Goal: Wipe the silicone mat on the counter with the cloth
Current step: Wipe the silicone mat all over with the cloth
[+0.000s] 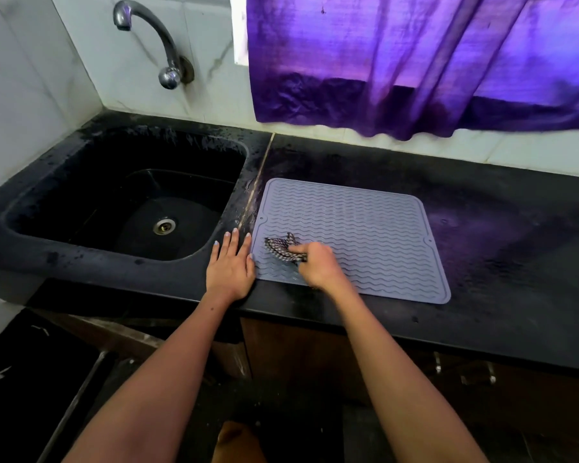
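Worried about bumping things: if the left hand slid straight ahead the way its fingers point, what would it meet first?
Probably nothing solid: the left hand points up the bare counter strip between sink and mat.

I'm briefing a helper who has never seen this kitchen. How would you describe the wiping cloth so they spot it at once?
Start at the black sink basin under the curved metal tap; just to its right a grey wavy-ribbed silicone mat lies on the black counter. At the mat's near left corner, the right hand grips a small bunched cloth. Its dark-and-light woven pattern sets it apart from the plain mat.
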### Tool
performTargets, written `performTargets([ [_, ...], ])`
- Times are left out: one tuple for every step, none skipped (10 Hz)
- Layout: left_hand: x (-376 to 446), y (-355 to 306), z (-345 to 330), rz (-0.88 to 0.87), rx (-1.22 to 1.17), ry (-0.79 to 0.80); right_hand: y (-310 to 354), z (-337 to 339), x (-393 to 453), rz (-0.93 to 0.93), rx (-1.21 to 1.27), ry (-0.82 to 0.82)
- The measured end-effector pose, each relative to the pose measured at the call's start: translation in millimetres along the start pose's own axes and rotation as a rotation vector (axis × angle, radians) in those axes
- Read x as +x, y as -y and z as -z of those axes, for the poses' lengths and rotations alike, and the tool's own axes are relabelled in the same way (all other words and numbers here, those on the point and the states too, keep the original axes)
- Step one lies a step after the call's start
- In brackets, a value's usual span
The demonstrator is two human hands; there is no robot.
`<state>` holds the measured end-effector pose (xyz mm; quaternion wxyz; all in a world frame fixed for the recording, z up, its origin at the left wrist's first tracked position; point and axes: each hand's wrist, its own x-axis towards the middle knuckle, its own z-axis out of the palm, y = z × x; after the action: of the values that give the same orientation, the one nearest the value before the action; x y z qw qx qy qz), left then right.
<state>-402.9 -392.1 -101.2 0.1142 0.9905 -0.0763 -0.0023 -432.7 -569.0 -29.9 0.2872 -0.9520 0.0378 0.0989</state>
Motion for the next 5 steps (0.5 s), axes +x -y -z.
performTargets([
  [0, 0, -1, 0.003, 0.0, -0.009, -13, 8, -4, 0.014, -0.076, -0.11],
  [1, 0, -2, 0.002, 0.001, -0.011, -25, -3, -8, 0.066, -0.119, -0.106],
  [2, 1, -2, 0.002, -0.005, -0.013, -34, -9, -10, 0.076, -0.154, -0.13],
  [1, 1, -3, 0.005, 0.0, -0.011, -35, -10, -12, 0.083, -0.169, -0.141],
  [2, 1, -3, 0.009, 0.002, -0.01, -34, -9, -10, 0.096, -0.19, -0.145],
])
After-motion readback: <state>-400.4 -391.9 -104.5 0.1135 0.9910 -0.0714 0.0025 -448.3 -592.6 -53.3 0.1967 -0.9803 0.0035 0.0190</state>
